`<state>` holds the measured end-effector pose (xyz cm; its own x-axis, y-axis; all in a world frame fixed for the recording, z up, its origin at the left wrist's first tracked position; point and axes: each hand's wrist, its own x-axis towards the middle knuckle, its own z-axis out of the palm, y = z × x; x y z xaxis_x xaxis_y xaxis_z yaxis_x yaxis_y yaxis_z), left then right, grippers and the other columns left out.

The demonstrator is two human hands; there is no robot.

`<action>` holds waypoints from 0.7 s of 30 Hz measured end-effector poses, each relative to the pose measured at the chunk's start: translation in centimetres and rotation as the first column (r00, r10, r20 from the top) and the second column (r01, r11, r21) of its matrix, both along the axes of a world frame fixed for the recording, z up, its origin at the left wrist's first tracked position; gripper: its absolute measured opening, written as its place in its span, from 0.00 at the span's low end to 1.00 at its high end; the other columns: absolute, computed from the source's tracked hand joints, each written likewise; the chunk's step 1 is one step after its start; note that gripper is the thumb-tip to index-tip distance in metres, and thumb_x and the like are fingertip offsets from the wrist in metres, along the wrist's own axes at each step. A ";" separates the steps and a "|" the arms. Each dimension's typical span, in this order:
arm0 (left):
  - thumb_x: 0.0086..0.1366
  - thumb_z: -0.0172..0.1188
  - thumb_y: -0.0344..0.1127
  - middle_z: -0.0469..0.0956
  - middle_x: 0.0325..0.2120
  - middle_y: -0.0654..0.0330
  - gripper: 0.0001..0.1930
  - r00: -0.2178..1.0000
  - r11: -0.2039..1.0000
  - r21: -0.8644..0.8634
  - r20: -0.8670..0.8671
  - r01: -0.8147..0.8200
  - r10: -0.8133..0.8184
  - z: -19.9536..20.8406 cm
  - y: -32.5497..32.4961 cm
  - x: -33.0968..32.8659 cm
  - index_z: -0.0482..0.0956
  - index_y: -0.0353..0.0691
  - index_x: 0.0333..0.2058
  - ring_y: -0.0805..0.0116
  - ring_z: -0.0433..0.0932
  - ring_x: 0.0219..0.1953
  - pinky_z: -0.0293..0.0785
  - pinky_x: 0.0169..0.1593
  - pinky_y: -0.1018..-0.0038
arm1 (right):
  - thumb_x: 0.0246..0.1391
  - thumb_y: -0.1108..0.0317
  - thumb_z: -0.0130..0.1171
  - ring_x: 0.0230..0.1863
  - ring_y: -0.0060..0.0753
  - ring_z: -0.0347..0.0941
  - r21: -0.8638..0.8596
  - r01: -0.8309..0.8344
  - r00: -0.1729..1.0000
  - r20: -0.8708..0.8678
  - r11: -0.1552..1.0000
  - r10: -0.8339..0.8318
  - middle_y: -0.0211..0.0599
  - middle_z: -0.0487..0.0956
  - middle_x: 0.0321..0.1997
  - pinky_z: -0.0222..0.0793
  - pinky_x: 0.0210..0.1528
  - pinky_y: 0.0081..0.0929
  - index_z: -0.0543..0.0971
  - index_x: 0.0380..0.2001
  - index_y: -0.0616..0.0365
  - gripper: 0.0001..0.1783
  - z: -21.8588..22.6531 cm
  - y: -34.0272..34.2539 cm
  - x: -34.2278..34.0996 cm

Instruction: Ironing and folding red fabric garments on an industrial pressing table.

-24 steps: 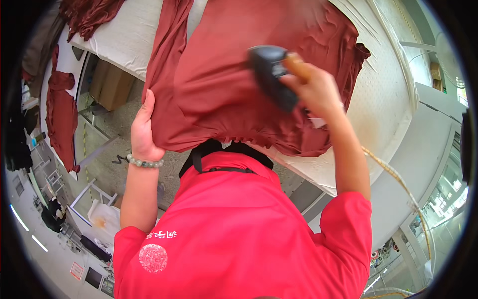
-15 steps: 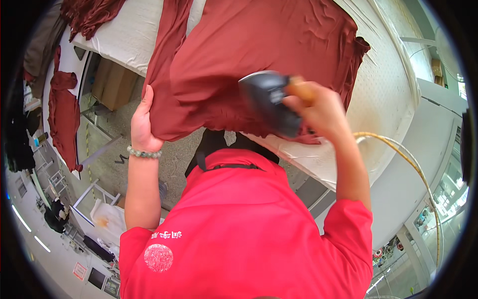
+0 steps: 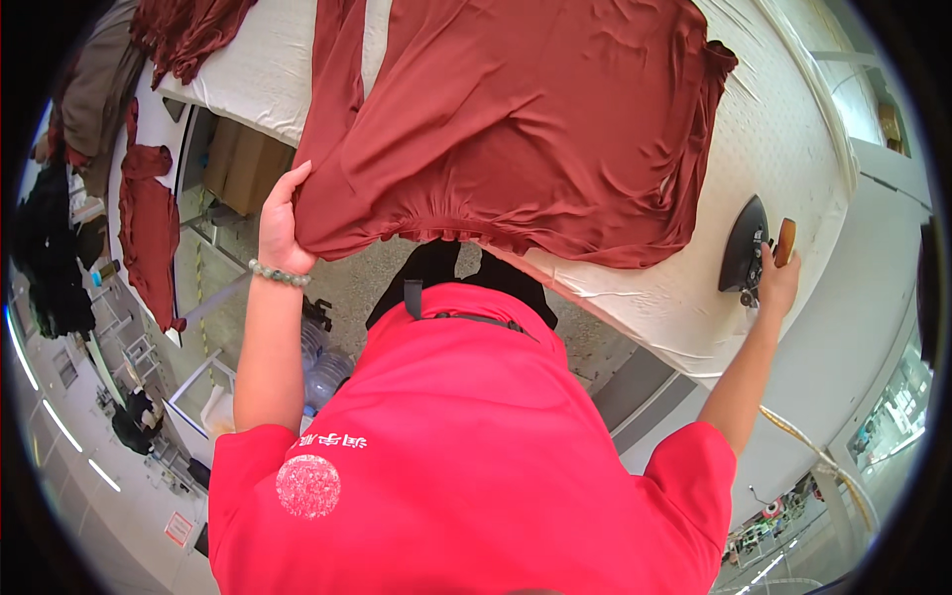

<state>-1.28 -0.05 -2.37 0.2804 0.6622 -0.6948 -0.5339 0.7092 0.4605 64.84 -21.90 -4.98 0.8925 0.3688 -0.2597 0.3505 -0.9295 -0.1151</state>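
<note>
A dark red garment (image 3: 535, 129) lies spread over the white padded ironing table, its gathered edge hanging at the near side. My left hand (image 3: 285, 230), with a beaded bracelet at the wrist, is closed on the garment's left near edge. At the table's right side stands a black iron (image 3: 744, 248) with a wooden handle (image 3: 785, 241). My right hand (image 3: 777, 282) is on that handle, its fingers round the near end. The iron is apart from the garment, and its soleplate is not clearly visible.
The white table cover (image 3: 684, 307) shows around the garment. A hose (image 3: 808, 451) runs below my right arm. More red cloth (image 3: 188, 35) lies at the far left, and another red garment (image 3: 149, 233) hangs lower. A cardboard box (image 3: 238, 164) and plastic bottles (image 3: 325, 377) are below.
My right hand has carried the iron from above the garment rightward to the table's right side. The garment's near edge now lies smoother, and my left hand stays on it.
</note>
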 end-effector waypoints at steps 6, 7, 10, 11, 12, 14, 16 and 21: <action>0.76 0.49 0.40 0.77 0.58 0.49 0.22 0.996 0.993 0.115 0.093 -0.002 -0.008 2.5 3.2 1.3 0.70 0.32 0.61 0.53 0.77 0.58 0.72 0.65 0.56 | 0.59 0.36 0.62 0.19 0.28 0.74 0.220 0.237 0.828 -0.555 0.946 -0.078 0.32 0.76 0.16 0.70 0.25 0.30 0.77 0.20 0.60 0.34 -2.1 -1.8 -17.9; 0.76 0.48 0.40 0.76 0.58 0.49 0.22 0.989 0.994 0.112 0.144 0.014 -0.030 2.9 3.4 1.4 0.69 0.32 0.61 0.52 0.77 0.59 0.71 0.65 0.56 | 0.57 0.32 0.61 0.15 0.26 0.72 0.109 0.199 0.756 -0.649 0.974 -0.081 0.32 0.75 0.13 0.68 0.21 0.28 0.76 0.15 0.58 0.38 -3.2 -0.7 -21.9; 0.77 0.48 0.40 0.75 0.59 0.48 0.22 0.982 0.987 0.154 0.189 -0.046 0.016 2.7 3.1 0.7 0.68 0.33 0.63 0.52 0.77 0.58 0.70 0.66 0.55 | 0.63 0.47 0.60 0.14 0.28 0.73 0.327 0.048 0.758 -0.628 0.944 0.179 0.36 0.77 0.14 0.67 0.18 0.29 0.78 0.17 0.59 0.29 -7.6 -0.1 -25.8; 0.77 0.47 0.41 0.75 0.60 0.49 0.23 0.979 0.986 0.148 0.199 -0.081 0.050 2.1 2.9 -0.3 0.68 0.33 0.63 0.53 0.77 0.59 0.70 0.66 0.55 | 0.63 0.55 0.60 0.14 0.27 0.72 0.377 0.108 0.712 -0.675 0.920 0.193 0.35 0.76 0.14 0.65 0.17 0.29 0.77 0.15 0.57 0.24 -8.0 0.6 -25.8; 0.77 0.47 0.41 0.75 0.60 0.49 0.23 0.974 0.983 0.138 0.208 -0.123 0.093 1.5 2.6 -2.5 0.69 0.33 0.63 0.53 0.76 0.59 0.70 0.66 0.55 | 0.62 0.61 0.58 0.14 0.27 0.71 0.390 0.155 0.632 -0.745 0.908 0.213 0.35 0.77 0.15 0.63 0.16 0.29 0.77 0.17 0.57 0.19 -6.4 2.1 -26.7; 0.76 0.49 0.41 0.76 0.59 0.49 0.22 0.939 0.960 0.157 0.292 -0.232 0.180 1.4 2.4 -7.8 0.71 0.32 0.60 0.54 0.78 0.56 0.72 0.64 0.56 | 0.61 0.63 0.56 0.14 0.28 0.70 0.518 0.318 0.538 -0.788 0.794 0.299 0.35 0.80 0.19 0.63 0.16 0.29 0.78 0.28 0.55 0.10 -5.6 4.7 -27.7; 0.76 0.49 0.42 0.78 0.57 0.49 0.20 0.894 0.881 0.219 0.272 -0.419 0.357 4.8 1.1 -15.6 0.73 0.33 0.57 0.55 0.79 0.55 0.74 0.62 0.57 | 0.62 0.63 0.56 0.16 0.29 0.72 0.674 0.463 0.334 -0.734 0.575 0.592 0.32 0.80 0.22 0.65 0.18 0.28 0.78 0.34 0.54 0.07 -0.9 9.3 -30.5; 0.75 0.54 0.45 0.84 0.46 0.54 0.17 0.622 0.468 0.442 0.323 -0.765 0.713 10.8 -10.3 -36.0 0.80 0.37 0.48 0.58 0.83 0.47 0.78 0.55 0.59 | 0.63 0.63 0.55 0.27 0.26 0.77 0.805 0.530 0.334 -0.487 0.266 0.807 0.27 0.82 0.31 0.70 0.24 0.22 0.78 0.37 0.53 0.07 13.9 18.6 -50.5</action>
<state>-37.32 -10.34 8.43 -0.4461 0.8726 -0.1988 -0.7997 -0.2889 0.5263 14.37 -3.27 8.89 0.2914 0.9553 -0.0496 -0.4648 0.0961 -0.8802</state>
